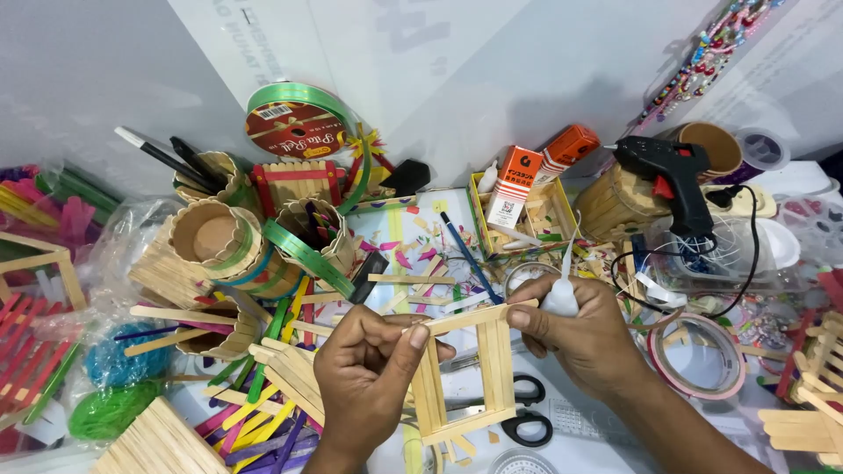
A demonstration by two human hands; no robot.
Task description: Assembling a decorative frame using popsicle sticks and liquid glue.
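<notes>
Head view: the stick frame (465, 373) is a closed rectangle with side and cross sticks already joined; by judgement, gluing at the top crossbar remains. The left hand (369, 373) pinches the frame's upper left corner between thumb and fingers. The right hand (584, 329) grips a small white glue bottle (562, 294), nozzle up, its fingers steadying the top right corner above the black scissors (518, 421).

Black glue gun (672, 180), green ribbon spool (294, 123), black-handled scissors (524, 412), tape roll (698, 355).

Head camera looks steeply down, close over cluttered table (615, 439) (single view)
</notes>
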